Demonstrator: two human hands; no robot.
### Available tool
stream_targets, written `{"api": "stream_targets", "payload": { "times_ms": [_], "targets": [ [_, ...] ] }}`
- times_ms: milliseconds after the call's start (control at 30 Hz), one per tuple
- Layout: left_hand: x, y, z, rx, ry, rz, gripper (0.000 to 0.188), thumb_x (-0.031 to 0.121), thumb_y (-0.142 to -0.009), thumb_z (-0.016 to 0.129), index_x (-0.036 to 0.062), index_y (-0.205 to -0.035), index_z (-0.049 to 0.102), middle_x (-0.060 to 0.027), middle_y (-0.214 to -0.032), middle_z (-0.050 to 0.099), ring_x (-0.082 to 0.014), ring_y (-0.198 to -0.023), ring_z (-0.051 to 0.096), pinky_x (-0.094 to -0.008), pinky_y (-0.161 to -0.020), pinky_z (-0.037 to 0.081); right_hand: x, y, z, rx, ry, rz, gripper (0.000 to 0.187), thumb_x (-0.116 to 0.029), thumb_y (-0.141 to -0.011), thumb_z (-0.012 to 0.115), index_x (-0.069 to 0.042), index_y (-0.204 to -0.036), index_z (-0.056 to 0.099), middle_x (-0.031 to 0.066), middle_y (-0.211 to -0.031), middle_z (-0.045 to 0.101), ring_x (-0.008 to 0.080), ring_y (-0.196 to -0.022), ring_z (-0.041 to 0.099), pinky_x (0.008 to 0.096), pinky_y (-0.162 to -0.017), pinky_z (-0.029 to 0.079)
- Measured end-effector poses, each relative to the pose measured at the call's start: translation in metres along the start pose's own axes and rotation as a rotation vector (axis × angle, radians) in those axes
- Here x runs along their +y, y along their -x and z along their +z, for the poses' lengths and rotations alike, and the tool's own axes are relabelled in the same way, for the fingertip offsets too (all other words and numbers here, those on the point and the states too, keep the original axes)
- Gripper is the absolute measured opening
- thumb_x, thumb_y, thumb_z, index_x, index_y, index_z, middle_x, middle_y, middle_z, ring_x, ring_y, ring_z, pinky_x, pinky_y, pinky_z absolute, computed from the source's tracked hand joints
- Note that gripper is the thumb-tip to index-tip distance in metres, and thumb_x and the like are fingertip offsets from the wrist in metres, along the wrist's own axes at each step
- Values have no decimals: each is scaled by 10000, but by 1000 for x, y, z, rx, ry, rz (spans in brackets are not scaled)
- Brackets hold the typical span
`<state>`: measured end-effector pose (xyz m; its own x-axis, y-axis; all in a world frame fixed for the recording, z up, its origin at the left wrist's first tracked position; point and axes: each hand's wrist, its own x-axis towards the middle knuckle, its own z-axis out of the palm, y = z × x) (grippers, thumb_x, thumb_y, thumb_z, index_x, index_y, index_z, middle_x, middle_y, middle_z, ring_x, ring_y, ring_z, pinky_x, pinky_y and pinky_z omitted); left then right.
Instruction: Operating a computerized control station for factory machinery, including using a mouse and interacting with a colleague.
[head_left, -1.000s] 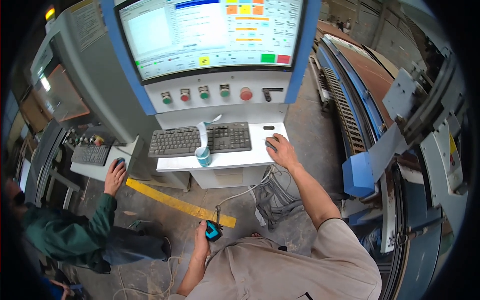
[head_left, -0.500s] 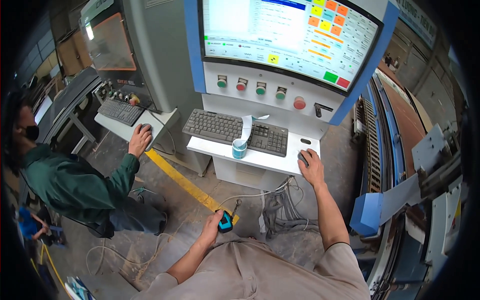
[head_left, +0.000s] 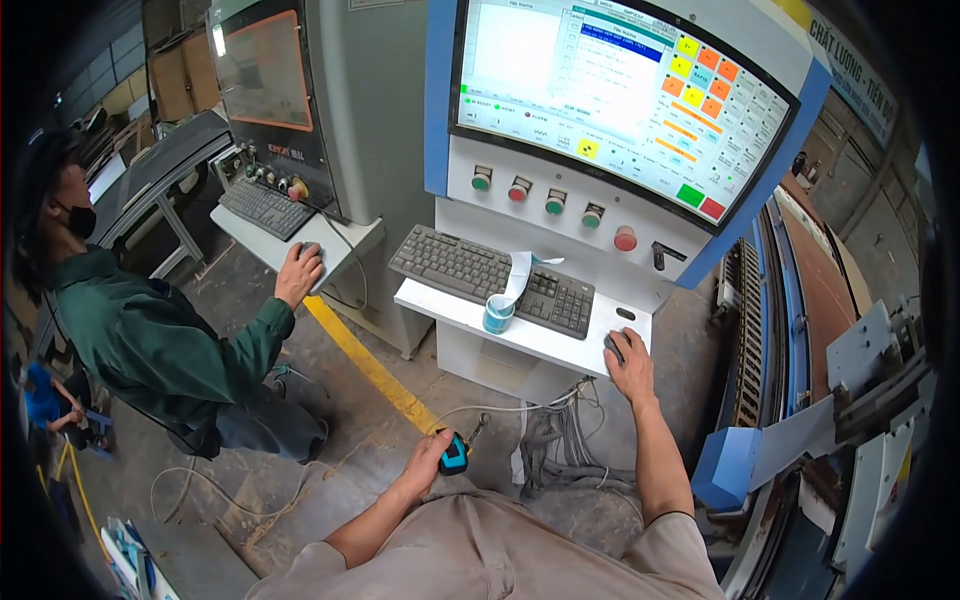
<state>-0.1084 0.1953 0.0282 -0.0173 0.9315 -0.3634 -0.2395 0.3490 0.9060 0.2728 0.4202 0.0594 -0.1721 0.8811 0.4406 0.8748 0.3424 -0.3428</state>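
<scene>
My left hand point(head_left: 422, 465) is closed around a teal and black tape measure point(head_left: 455, 456), held low in front of my shirt. A small metal clip hangs beside it. On the right end of a white shelf point(head_left: 632, 325), my right hand point(head_left: 632, 370) rests over a dark computer mouse point(head_left: 613, 347), with its fingers curled on top. Left of the mouse lies a black keyboard point(head_left: 450, 264). A small teal roll point(head_left: 498, 314) stands at the shelf's front edge, with a loose pale strip point(head_left: 519, 272) rising from it across the keys.
Above the shelf is a lit screen point(head_left: 560, 70) with push buttons point(head_left: 555, 205) below. A co-worker in a green jacket point(head_left: 150, 330) stands at the left, one hand on another mouse. Grey cables point(head_left: 545, 445) lie under the shelf. Blue and white machinery point(head_left: 727, 465) is at the right.
The view has shifted, so the console sits lower and further right in it. My left hand still holds the tape measure and my right hand stays on the mouse.
</scene>
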Motion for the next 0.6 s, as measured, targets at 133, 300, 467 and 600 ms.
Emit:
{"api": "stream_targets", "payload": {
  "times_ms": [133, 300, 467, 600],
  "targets": [
    [-2, 1, -1, -1, -11, -18, 475, 509, -1036, 538, 82, -875, 673, 26, -829, 613, -88, -786, 528, -279, -739, 442, 1, 1, 1, -1, -3, 6, 418, -254, -880, 710, -127, -1279, 692, 194, -1379, 581, 388, -1228, 597, 476, -1005, 520],
    [-7, -2, -3, 5, 11, 28, 468, 508, -1035, 540, 89, -863, 660, 28, -829, 608, -87, -784, 521, -276, -738, 438, -1, 2, 0, -17, -20, 9, 417, -253, -877, 710, -122, -1273, 694, 197, -1377, 584, 387, -1229, 598, 473, -1006, 520],
    [2, -1, 0, 27, 23, 49, 466, 510, -1033, 542, 90, -871, 667, 26, -829, 611, -87, -786, 522, -274, -740, 438, 0, 0, -3, -4, -16, 15, 413, -251, -882, 702, -114, -1272, 695, 202, -1375, 587, 392, -1216, 606, 466, -1014, 516],
    [7, 3, 1, 25, -9, 7, 475, 519, -1026, 547, 87, -866, 661, 23, -826, 609, -89, -785, 520, -276, -737, 437, 2, 0, -3, 1, -13, 1, 420, -283, -898, 690, -112, -1282, 691, 192, -1380, 589, 414, -1209, 608, 470, -1008, 512]
  ]
}}
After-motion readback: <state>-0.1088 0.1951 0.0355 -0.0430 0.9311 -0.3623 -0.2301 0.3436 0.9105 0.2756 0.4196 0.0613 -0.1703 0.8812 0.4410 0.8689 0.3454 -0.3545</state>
